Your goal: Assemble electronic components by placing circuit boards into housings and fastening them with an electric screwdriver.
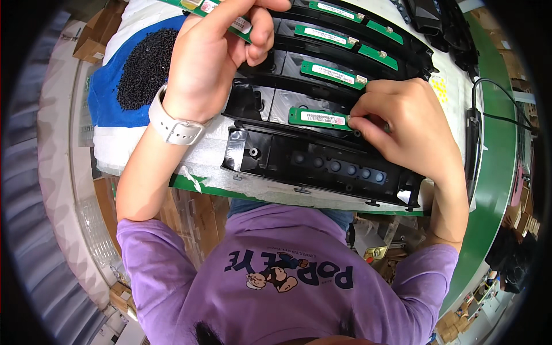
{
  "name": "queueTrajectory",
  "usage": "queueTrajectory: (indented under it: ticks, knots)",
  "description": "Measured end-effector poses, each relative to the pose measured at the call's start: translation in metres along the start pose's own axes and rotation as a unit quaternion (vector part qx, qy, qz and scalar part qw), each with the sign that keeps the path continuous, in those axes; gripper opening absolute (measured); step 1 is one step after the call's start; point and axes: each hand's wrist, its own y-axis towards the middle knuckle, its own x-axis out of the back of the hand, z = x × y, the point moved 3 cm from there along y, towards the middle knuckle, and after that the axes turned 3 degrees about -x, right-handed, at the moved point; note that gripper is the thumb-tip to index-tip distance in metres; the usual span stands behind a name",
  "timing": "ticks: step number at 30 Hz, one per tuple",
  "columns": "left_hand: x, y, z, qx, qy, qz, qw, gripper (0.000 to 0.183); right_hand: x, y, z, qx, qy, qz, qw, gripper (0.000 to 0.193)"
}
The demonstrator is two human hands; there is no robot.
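My left hand (pixel 201 69), with a white watch on its wrist, is raised at the upper left, its fingers closed around a green circuit board (pixel 240 27) bearing a white label. It may hold more than one; the fingers cover part. My right hand (pixel 411 121) has thumb and fingers pinched at the right end of another green circuit board (pixel 317 118), lying in a long black plastic housing (pixel 270 118). The pinched end is hidden by the fingertips. Nearest me, another black housing (pixel 273 161) shows a row of bluish round buttons (pixel 335 166) and no board.
Farther back, several black housings hold green boards (pixel 333 73). A heap of small black screws (pixel 146 66) sits on a blue cloth (pixel 106 103) at left. Small yellow pieces (pixel 439 89) and a black cable (pixel 500 86) are at right, near the green table edge (pixel 494 172).
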Motion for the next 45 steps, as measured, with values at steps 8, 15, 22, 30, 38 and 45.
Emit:
queueTrajectory:
  ticks: [8,15,22,30,38,45]
  knots:
    - [-0.004,-0.001,-0.003,0.003,0.040,-0.013,0.999,0.032,0.000,0.000,0.002,-0.017,0.007,0.009,1.000,0.008]
    - [-0.005,0.000,-0.006,0.127,0.150,-0.177,0.964,0.036,0.000,0.002,0.004,0.009,-0.011,-0.018,1.000,0.009]
    - [-0.040,-0.003,-0.015,0.287,0.303,-0.284,0.863,0.028,0.004,0.000,0.006,0.008,-0.041,0.014,0.999,0.007]
    - [-0.058,0.000,-0.013,0.363,0.268,-0.254,0.856,0.021,0.031,0.009,0.030,0.095,0.010,-0.163,0.982,0.019]
    - [-0.067,0.003,-0.018,0.461,0.262,-0.062,0.845,0.021,0.047,0.044,0.039,0.346,-0.239,-0.294,0.859,0.068]
    - [-0.075,-0.002,-0.021,0.539,0.159,-0.015,0.827,0.025,0.037,0.029,0.051,0.288,-0.222,-0.259,0.895,0.049]
